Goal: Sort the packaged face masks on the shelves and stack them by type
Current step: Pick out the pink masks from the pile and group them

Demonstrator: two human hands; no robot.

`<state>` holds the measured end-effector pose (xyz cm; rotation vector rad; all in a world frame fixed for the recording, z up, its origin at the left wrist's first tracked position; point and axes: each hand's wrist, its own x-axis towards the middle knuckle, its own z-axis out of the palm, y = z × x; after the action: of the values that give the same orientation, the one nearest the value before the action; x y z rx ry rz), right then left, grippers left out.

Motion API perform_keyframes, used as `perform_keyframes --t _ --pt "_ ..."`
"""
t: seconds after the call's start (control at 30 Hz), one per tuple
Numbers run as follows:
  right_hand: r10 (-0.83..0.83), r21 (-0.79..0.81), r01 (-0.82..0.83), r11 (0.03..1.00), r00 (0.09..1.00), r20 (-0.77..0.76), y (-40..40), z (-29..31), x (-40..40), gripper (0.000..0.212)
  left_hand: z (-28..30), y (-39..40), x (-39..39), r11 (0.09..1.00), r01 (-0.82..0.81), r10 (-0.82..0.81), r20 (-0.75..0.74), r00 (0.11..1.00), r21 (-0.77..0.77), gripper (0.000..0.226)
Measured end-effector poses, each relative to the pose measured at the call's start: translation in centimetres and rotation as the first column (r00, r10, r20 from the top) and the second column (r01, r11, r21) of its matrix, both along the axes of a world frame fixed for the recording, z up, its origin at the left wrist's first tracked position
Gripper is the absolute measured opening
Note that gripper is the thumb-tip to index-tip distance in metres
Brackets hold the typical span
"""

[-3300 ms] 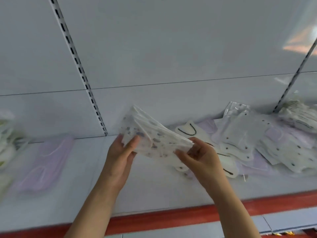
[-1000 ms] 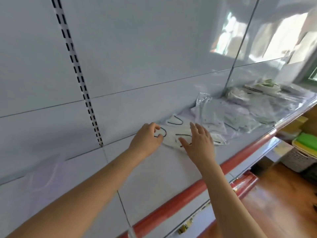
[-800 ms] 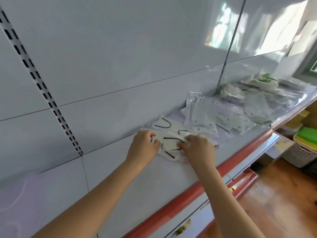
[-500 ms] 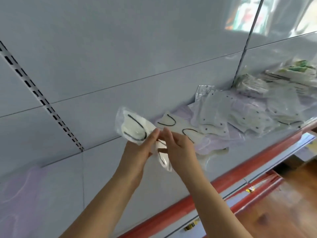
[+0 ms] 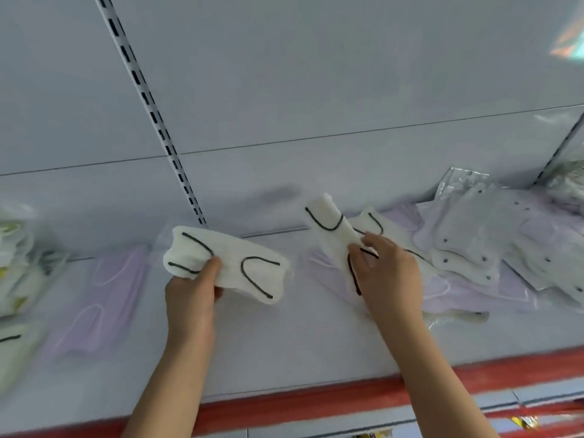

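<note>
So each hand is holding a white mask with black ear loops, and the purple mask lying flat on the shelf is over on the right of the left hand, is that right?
Not quite. The head view shows the purple mask lying to the left of the left hand, not its right. The rest holds: the right hand also holds one.

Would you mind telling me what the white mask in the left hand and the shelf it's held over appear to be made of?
White mask: seemingly soft non-woven fabric with dark ear loops, in a thin clear plastic sleeve; it bends in the left hand.
Shelf: probably painted metal, smooth and white, with a red front strip.
</note>
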<state>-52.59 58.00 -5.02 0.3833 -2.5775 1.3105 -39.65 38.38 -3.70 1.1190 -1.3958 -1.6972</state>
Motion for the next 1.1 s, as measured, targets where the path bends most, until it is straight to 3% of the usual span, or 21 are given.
perform_keyframes --t 0.1,0.13,0.2,0.27,0.3,0.33,0.4,0.47,0.53,0.6,0.7,0.8,0.87,0.93,0.97,1.03,1.07,1.1 --pt "0.183 -0.19 -0.163 0.968 0.979 0.093 -0.5 2.0 1.5 0.005 0.6 2.2 -0.1 0.993 0.113 -0.113 -0.013 0.993 -0.034 0.009" --pt "0.256 -0.176 -0.237 0.955 0.962 0.092 -1.0 2.3 2.1 0.006 0.7 3.4 -0.6 0.982 0.188 -0.187 -0.046 0.981 0.018 0.007" --pt "0.398 -0.035 -0.396 0.917 0.915 0.066 -2.0 1.8 3.4 0.027 1.4 5.5 -1.8 0.945 0.306 -0.297 -0.09 0.951 0.118 0.024" --pt "0.543 0.023 -0.545 0.838 0.838 0.048 -2.4 0.8 3.7 0.039 1.8 6.6 -2.6 0.933 0.333 -0.321 -0.102 0.942 0.138 0.037" --pt "0.58 0.012 -0.581 0.814 0.814 0.034 -2.0 0.7 3.4 0.039 1.9 6.6 -2.8 0.947 0.304 -0.296 -0.088 0.951 0.107 0.033" --pt "0.552 0.033 -0.552 0.833 0.834 0.009 -1.3 0.5 2.6 0.039 2.0 6.4 -2.8 0.964 0.252 -0.246 -0.076 0.966 0.083 0.024" --pt "0.336 0.219 -0.325 0.92 0.942 -0.014 0.6 0.1 -0.3 0.047 2.1 5.9 -2.7 0.98 0.168 -0.159 -0.084 0.984 0.11 0.012" --pt "0.109 0.536 -0.122 0.835 0.992 0.057 2.8 -0.4 -3.0 0.056 2.1 5.8 -2.5 0.977 0.143 -0.131 -0.081 0.988 0.157 0.009" --pt "0.019 0.656 -0.112 0.747 0.989 0.147 4.2 -0.8 -4.3 0.048 2.1 6.2 -2.5 0.972 0.168 -0.159 -0.066 0.985 0.162 0.009" --pt "0.011 0.636 -0.088 0.766 0.992 0.124 4.4 -0.9 -4.5 0.038 2.0 6.7 -2.7 0.966 0.201 -0.196 -0.048 0.979 0.162 0.009" --pt "0.019 0.577 -0.036 0.816 0.999 0.036 4.3 -0.5 -3.9 0.041 1.9 7.6 -3.0 0.965 0.223 -0.224 -0.01 0.975 0.135 0.008" --pt "0.086 0.311 -0.092 0.946 0.996 0.032 4.5 0.8 -2.3 0.034 2.1 8.4 -3.3 0.961 0.26 -0.261 0.002 0.965 0.095 0.017" --pt "0.161 0.174 -0.161 0.972 0.987 0.011 3.9 2.2 0.1 0.024 2.4 9.2 -3.4 0.938 0.33 -0.325 -0.064 0.944 0.107 0.024" --pt "0.354 0.183 -0.346 0.92 0.935 -0.01 2.8 3.3 2.9 0.024 2.8 10.2 -3.7 0.899 0.423 -0.412 -0.107 0.905 0.116 0.038" --pt "0.496 0.188 -0.489 0.852 0.868 0.009 2.4 3.4 4.0 0.029 2.7 10.6 -3.8 0.888 0.45 -0.442 -0.096 0.892 0.092 0.044" --pt "0.717 0.148 -0.713 0.686 0.696 0.029 2.6 3.2 4.4 0.035 2.6 10.9 -4.0 0.907 0.421 -0.418 -0.066 0.906 0.028 0.029" --pt "0.721 0.107 -0.72 0.686 0.692 0.035 3.2 3.2 3.6 0.038 2.4 10.4 -4.0 0.926 0.376 -0.374 -0.068 0.925 0.026 0.016" --pt "0.646 0.092 -0.647 0.757 0.762 0.04 4.4 2.9 2.1 0.043 2.3 10.1 -4.0 0.938 0.344 -0.339 -0.081 0.937 0.05 0.011"
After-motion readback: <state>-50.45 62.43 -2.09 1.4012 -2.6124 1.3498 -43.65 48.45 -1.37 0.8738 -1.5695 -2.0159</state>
